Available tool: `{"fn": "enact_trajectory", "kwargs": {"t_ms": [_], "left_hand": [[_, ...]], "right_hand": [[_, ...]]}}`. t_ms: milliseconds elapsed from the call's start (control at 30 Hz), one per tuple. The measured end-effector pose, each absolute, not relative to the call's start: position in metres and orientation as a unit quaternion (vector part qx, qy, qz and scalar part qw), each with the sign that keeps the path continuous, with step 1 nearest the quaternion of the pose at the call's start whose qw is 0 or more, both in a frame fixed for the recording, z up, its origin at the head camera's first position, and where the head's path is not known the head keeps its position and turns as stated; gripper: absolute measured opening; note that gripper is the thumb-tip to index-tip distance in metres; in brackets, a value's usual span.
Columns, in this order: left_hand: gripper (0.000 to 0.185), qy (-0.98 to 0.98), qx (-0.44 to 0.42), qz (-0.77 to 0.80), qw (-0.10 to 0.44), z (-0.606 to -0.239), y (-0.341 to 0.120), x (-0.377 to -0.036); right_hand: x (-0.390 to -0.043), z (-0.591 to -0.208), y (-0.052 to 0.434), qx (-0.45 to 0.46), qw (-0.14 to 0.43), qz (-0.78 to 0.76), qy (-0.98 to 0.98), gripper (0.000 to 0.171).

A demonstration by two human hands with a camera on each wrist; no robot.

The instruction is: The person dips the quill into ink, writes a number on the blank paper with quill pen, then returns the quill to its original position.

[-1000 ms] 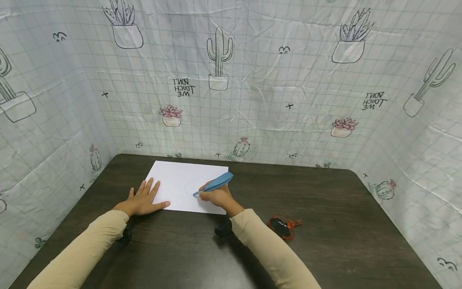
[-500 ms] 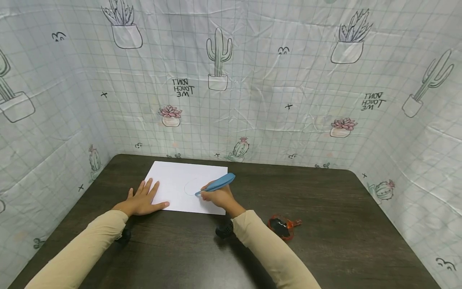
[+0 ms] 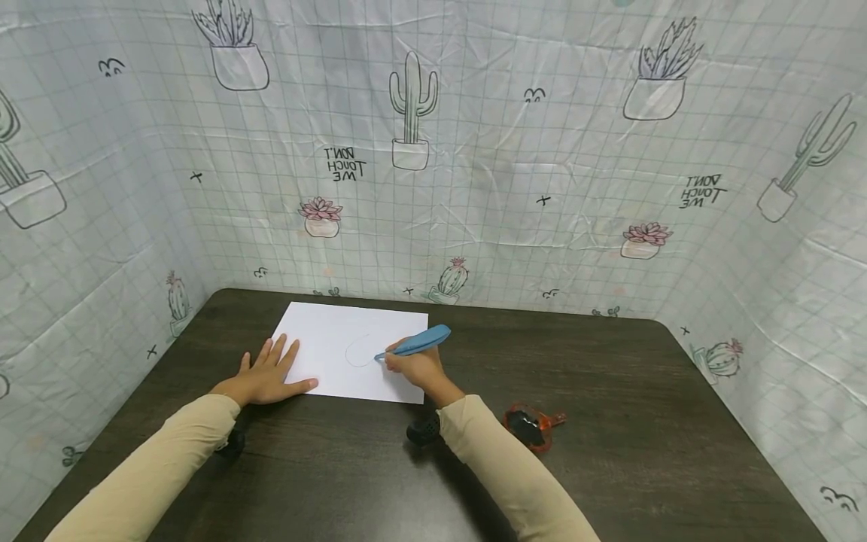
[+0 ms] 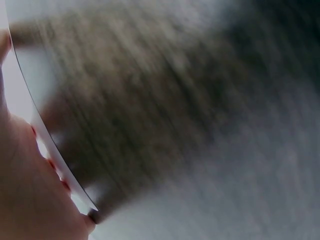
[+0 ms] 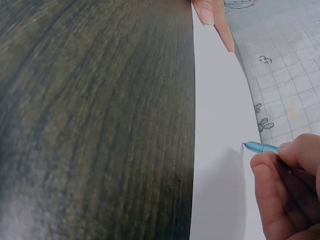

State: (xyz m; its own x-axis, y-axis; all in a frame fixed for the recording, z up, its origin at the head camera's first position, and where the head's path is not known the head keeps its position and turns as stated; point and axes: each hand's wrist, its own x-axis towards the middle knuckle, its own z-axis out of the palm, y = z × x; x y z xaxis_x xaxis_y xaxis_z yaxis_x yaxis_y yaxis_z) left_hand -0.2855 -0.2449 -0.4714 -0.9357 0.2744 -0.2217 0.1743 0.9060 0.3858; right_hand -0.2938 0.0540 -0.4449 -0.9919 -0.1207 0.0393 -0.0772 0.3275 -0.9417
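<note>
pen (image 3: 415,345) shifted right, left hand (image 3: 267,374) unmoved

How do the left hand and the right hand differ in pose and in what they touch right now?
The left hand lies flat, fingers spread, pressing the near left corner of the paper; the right hand is curled round the blue pen. The left hand holds nothing; the right hand sets the pen's tip at a faint drawn curve. Both rest on the same sheet on the dark table.

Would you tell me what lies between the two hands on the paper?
Only bare white paper separates left hand from right hand, as the head view shows.
</note>
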Motion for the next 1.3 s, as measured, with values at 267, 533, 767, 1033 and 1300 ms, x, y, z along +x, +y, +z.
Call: {"fn": "enact_trajectory", "kwargs": {"t_ms": [267,533,767,1033,1300], "left_hand": [[0.109,0.965,0.113,0.186,0.146,-0.458,-0.24,-0.278],[0.107,0.963,0.118,0.192,0.149,-0.454,-0.238,-0.276],[0.112,0.963,0.122,0.195,0.142,-0.464,-0.243,-0.282],[0.113,0.966,0.114,0.183,0.143,-0.467,-0.243,-0.284],[0.113,0.967,0.11,0.181,0.14,-0.466,-0.243,-0.283]], "right_hand": [[-0.298,-0.449,0.047,-0.017,0.007,-0.585,0.811,0.011],[-0.3,-0.455,0.037,0.015,-0.014,-0.606,0.796,0.012],[-0.299,-0.455,0.031,0.026,-0.012,-0.603,0.797,0.011],[-0.297,-0.457,0.024,0.017,-0.018,-0.611,0.792,0.011],[-0.293,-0.454,0.015,0.034,-0.006,-0.584,0.811,0.008]]}}
